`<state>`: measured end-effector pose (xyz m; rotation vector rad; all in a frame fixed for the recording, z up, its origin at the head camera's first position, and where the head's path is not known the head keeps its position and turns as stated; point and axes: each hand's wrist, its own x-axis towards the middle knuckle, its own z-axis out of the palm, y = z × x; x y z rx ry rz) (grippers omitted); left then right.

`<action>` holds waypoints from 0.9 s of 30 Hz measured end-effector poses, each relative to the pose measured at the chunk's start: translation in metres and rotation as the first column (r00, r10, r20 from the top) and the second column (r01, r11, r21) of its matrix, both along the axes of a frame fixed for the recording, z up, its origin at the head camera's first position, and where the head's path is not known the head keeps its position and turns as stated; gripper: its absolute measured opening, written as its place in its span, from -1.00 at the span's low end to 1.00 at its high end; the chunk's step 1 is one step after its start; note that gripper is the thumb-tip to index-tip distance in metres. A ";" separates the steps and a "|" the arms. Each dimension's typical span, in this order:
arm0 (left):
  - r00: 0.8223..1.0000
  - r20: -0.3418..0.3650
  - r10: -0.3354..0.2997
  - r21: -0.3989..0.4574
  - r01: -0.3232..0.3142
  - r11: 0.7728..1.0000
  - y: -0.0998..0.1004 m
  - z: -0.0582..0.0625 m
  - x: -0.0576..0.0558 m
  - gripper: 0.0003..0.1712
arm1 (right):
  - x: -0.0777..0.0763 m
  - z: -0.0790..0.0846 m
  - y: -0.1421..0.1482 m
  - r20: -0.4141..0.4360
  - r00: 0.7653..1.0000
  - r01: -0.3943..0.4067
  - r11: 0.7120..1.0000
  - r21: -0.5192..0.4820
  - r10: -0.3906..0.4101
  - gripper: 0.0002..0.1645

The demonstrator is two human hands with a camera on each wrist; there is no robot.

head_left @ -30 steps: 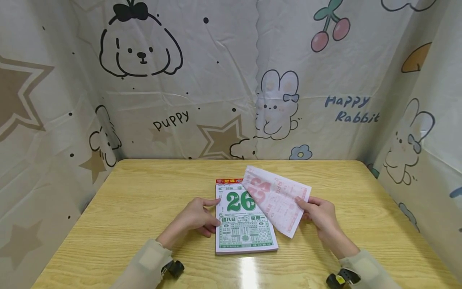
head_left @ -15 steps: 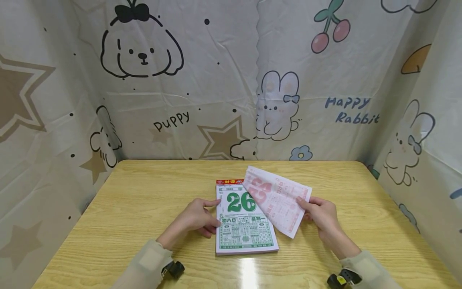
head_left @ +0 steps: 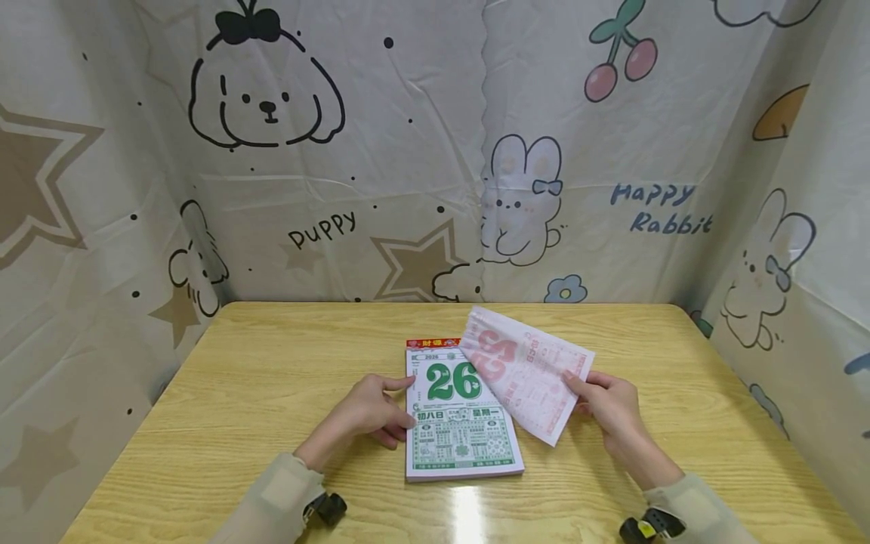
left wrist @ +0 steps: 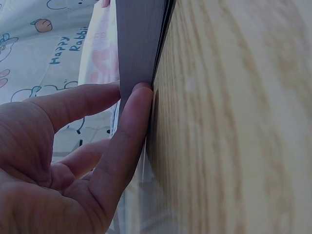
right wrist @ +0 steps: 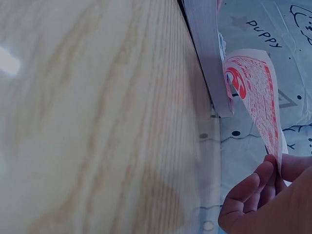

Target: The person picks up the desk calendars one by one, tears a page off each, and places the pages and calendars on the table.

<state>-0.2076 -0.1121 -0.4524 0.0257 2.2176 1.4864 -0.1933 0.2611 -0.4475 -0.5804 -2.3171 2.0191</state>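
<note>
A thick tear-off calendar (head_left: 462, 446) lies on the table, showing a green 26 under a red top strip (head_left: 432, 344). My left hand (head_left: 370, 408) is at its left edge. In the left wrist view, one fingertip (left wrist: 138, 105) presses the block's side low by the table, while another reaches the upper edge. A loose-hanging sheet (head_left: 530, 370) printed in red slants over the calendar's upper right, its pale reverse toward me. My right hand (head_left: 612, 404) pinches that sheet's far right edge between thumb and fingers. In the right wrist view the sheet (right wrist: 261, 92) curves away from the block.
Wooden table surface (head_left: 285, 347) surrounds the calendar. A printed curtain (head_left: 306, 181) hangs behind the table and along both sides. Each wrist bears a small black camera, one at left (head_left: 331, 509) and one at right (head_left: 635, 529).
My right hand has shifted slightly to the right, drawing the sheet with it, and the sheet's upper corner has risen a little. The left hand and calendar stay put.
</note>
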 end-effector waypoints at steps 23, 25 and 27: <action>1.000 0.000 -0.005 0.011 0.005 1.000 0.000 -0.002 -0.001 -0.08 | 0.000 0.002 0.000 -0.005 1.000 0.028 1.000 0.014 -0.028 -0.54; 1.000 0.003 -0.002 0.011 0.002 1.000 0.000 -0.002 0.000 -0.08 | 0.000 0.003 0.000 -0.004 0.999 0.032 0.999 0.013 -0.032 -0.54; 1.000 0.005 0.000 0.012 0.000 1.000 0.000 -0.002 0.000 -0.08 | 0.000 0.003 0.000 -0.004 0.999 0.037 0.999 0.006 -0.037 -0.54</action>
